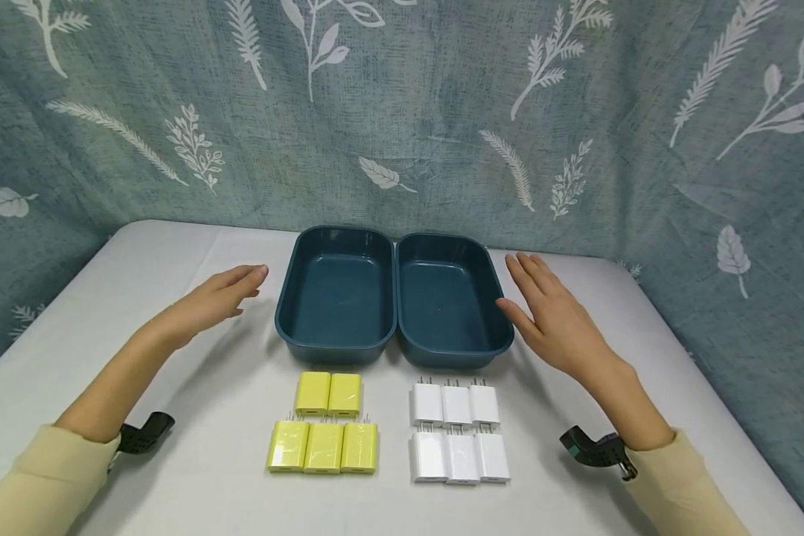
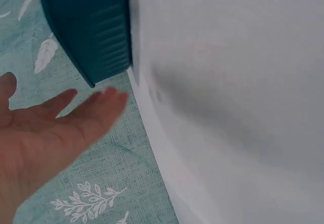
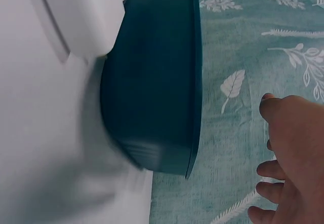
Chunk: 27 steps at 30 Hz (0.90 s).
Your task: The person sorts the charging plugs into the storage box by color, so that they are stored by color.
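My left hand (image 1: 217, 301) hovers over the table left of the left teal bin (image 1: 338, 298), fingers extended and holding nothing. On the other side, my right hand (image 1: 556, 320) is held with fingers spread beside the right teal bin (image 1: 445, 298), its thumb overlapping the rim in the head view. Both bins show bare floors. In front of the left bin lie several yellow charger plugs (image 1: 322, 448) in two rows. Several white charger plugs (image 1: 461, 458), also in two rows, lie before the right bin, prongs pointing toward the bins. The right wrist view shows a bin's side (image 3: 152, 82) near my fingers.
A white cloth (image 1: 201, 476) covers the table. Behind the bins hangs a teal curtain (image 1: 429, 171) with white leaf prints. Black wrist cameras (image 1: 149, 433) jut inward from both sleeves over the tabletop.
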Motion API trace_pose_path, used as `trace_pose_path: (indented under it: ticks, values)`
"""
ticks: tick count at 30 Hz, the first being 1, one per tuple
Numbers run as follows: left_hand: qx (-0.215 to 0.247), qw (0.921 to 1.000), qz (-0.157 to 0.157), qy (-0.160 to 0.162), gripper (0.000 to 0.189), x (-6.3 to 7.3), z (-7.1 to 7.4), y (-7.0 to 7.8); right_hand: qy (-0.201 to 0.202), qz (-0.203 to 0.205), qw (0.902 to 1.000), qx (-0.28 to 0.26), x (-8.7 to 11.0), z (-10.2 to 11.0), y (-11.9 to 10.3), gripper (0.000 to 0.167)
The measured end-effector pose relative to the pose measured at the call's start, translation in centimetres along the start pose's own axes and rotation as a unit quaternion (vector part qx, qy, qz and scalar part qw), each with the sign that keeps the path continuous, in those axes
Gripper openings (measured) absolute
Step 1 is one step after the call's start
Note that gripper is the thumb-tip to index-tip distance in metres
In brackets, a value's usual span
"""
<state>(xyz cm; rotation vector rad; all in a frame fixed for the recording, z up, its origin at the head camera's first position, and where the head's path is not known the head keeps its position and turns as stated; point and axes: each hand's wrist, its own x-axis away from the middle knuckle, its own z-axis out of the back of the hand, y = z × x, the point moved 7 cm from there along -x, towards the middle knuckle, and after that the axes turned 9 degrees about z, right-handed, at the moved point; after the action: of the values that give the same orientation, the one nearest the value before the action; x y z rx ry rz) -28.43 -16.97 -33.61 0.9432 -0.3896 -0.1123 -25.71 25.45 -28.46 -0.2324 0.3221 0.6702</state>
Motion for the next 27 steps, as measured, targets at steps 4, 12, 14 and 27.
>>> trace_pose_path:
  ticks: [4,12,14,27]
  values:
    - [0.072,0.9970,0.002,-0.029,0.074,0.0,-0.1,0.1,0.008,0.015,0.9998,-0.003,-0.2,0.1,-0.9,0.066]
    - [0.143,0.9890,0.008,-0.038,0.073,0.0,-0.2,-0.2,0.033,0.052,0.9980,-0.006,-0.4,0.2,-2.8,0.069]
    - [0.162,0.9860,0.011,-0.037,0.074,0.0,-0.2,-0.3,0.043,0.065,0.9969,-0.008,-0.4,0.3,-3.3,0.070]
    - [0.198,0.9788,0.020,-0.048,0.069,-0.6,-1.0,-1.2,0.085,0.130,0.9866,-0.050,-0.2,1.1,-7.1,0.074]
